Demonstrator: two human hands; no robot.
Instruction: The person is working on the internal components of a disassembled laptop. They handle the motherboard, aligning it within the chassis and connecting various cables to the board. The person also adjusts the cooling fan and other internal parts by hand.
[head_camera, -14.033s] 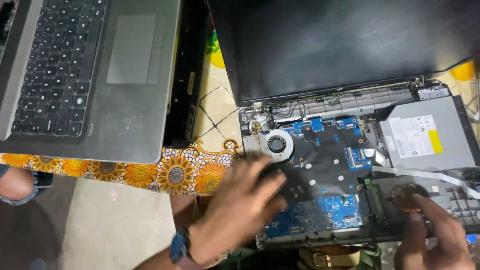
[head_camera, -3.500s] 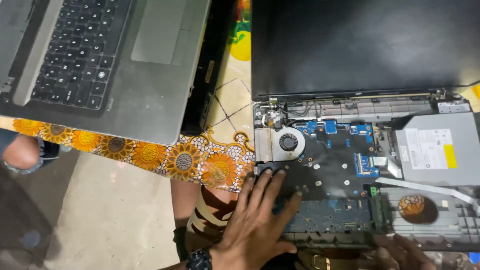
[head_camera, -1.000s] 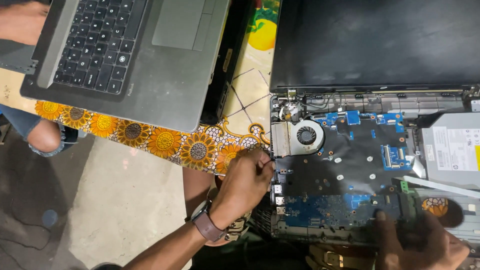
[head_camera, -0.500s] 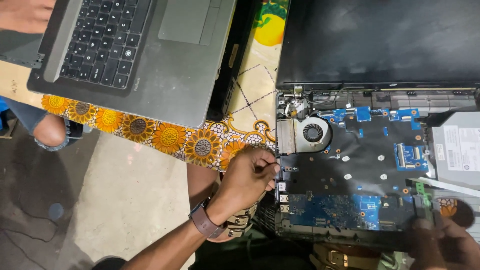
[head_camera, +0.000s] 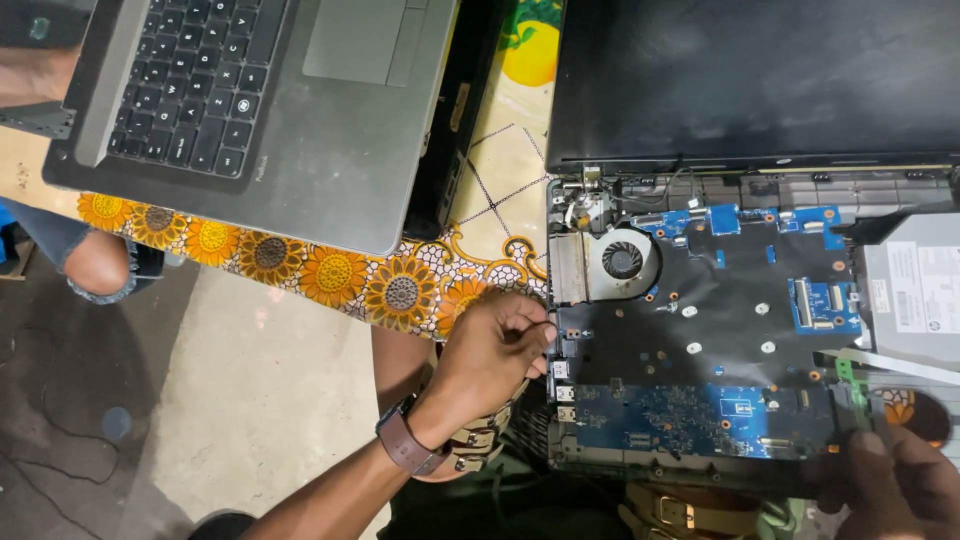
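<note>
From the head camera, the opened laptop (head_camera: 700, 340) lies at the near edge of the worktop (head_camera: 500, 170), its blue circuit board (head_camera: 690, 415) and round fan (head_camera: 622, 262) bared. The left hand (head_camera: 495, 350) sits at the laptop's left edge, fingers (head_camera: 535, 318) curled and pinched against the casing; what they pinch, I cannot tell. The right hand (head_camera: 895, 480) grips the lower right corner. A second, grey laptop (head_camera: 280, 110) rests well apart on the sunflower cloth (head_camera: 330, 275).

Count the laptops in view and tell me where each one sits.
2. A closed-up grey laptop with its keyboard showing lies at the upper left on the sunflower tablecloth. An opened-up laptop, circuit board bare, lies at the right between the left hand and right hand.
</note>
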